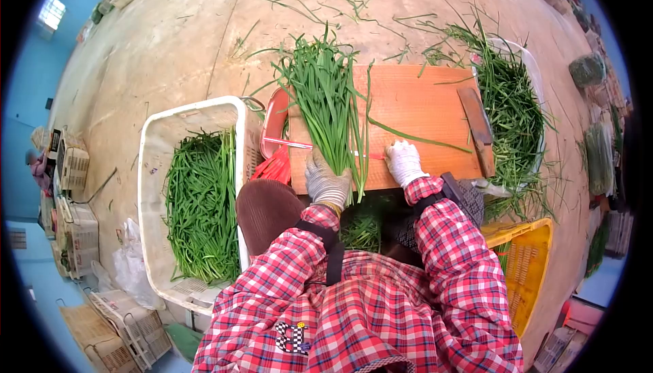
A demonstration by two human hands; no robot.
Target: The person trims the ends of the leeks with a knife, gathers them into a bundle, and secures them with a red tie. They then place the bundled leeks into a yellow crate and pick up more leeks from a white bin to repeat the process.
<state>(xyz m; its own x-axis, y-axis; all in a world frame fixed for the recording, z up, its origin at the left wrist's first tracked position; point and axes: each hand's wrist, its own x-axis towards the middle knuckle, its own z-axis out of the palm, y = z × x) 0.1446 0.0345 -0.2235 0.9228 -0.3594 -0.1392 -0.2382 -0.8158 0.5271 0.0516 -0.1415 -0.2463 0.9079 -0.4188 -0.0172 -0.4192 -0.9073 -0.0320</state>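
Observation:
A bunch of long green chives (325, 101) lies on the orange wooden board (415, 111), its leafy ends past the far edge. My left hand (328, 179), in a striped grey glove, is closed around the stems near the board's front edge. A red tie strip (289, 143) runs across the stems; its middle is hidden. My right hand (405, 160), in a white glove, is closed at the strip's right end, apart from the bunch. One loose chive leaf (415, 139) lies beyond it. A knife (476, 130) rests along the board's right edge.
A white crate (146, 203) full of chives stands left. Red strips (274, 166) lie beside a red container (273, 118). At right are a white basket (527, 60) heaped with leaves and a yellow crate (534, 271). Loose leaves (354, 2) litter the floor.

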